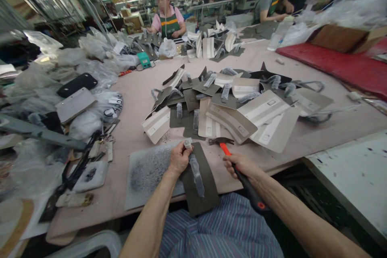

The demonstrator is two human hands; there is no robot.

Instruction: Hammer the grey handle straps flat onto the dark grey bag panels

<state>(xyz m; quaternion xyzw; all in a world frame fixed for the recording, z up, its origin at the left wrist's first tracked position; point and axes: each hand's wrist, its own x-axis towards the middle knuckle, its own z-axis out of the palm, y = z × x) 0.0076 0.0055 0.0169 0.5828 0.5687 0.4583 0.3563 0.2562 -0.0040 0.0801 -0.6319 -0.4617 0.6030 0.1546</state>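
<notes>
My left hand (179,158) is closed on the upper end of a plastic-wrapped handle strap (197,175). This strap runs along a dark grey-green panel (208,173), whose lower part reaches over the table edge toward my lap. My fingers hide some of the strap's end. Under and left of that hand lies a grey pad (148,171) with a dark, pitted surface. My right hand (240,165) grips a claw hammer (249,189) with an orange-red neck and black handle. The hammer's head is beyond the panel, near the pile, and apart from the left hand.
Many similar panels with wrapped straps (223,92) are heaped ahead on the pink table (133,88). Plastic bags (96,64) and loose tools crowd the left. A red board (329,64) and cardboard box (338,40) lie at the right. Co-workers (169,22) sit across the table.
</notes>
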